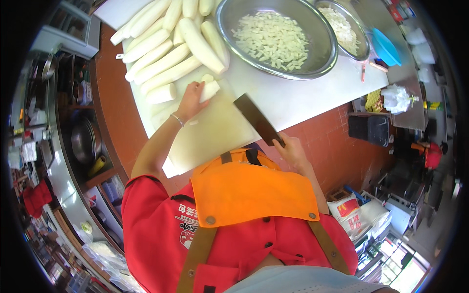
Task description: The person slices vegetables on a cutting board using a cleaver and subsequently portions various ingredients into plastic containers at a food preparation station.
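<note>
My left hand (192, 99) grips a short cut chunk of peeled white vegetable (210, 91) over the cutting board (205, 137). A small slice (207, 78) lies just beyond that chunk. In my right hand (291, 149) is the handle of a cleaver (257, 119). Its broad dark blade points away to the upper left, apart from the chunk. Left of my left hand lies a thicker cut piece (161, 93). Long peeled white vegetables (166, 67) are piled beyond it on the white worktop (282, 99).
A large steel bowl (276, 74) of diced pale pieces stands beyond the cleaver. Behind it are a smaller bowl (361, 56) of pale pieces and a blue plastic basin (386, 47). Steel shelving (60, 154) runs along the left. A person in red (433, 155) is far right.
</note>
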Tool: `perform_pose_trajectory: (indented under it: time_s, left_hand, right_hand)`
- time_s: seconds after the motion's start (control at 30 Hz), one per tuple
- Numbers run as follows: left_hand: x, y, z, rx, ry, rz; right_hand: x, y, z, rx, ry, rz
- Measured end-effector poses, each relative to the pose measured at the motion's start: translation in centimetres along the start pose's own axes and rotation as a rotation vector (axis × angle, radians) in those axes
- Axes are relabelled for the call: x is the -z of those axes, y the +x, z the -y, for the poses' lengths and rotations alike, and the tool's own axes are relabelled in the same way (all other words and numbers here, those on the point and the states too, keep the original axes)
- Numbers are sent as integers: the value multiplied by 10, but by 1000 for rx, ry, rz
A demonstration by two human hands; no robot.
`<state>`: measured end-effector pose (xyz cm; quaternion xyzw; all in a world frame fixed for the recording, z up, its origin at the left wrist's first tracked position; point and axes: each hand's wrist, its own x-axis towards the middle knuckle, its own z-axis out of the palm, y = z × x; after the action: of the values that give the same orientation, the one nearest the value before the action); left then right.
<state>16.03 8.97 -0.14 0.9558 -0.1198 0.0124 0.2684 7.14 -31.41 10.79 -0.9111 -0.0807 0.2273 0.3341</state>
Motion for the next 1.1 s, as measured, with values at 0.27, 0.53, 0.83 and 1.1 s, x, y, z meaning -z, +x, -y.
perform_pose_trajectory:
  time_s: [0.27,0.53,0.83,1.1]
  left_hand:
    - [43,-132,13,489,-130,-430]
    - [25,-168,-28,237,-64,-189]
    - [4,-156,-39,-2,93,-125]
    - [-2,-203,-23,111,103,-234]
  right_hand:
    - [-76,68,42,354,-165,319]
    - [-106,90,46,187,-34,66]
    - [-105,90,66,351,-276,113]
    - [-115,105,74,645,-409,109]
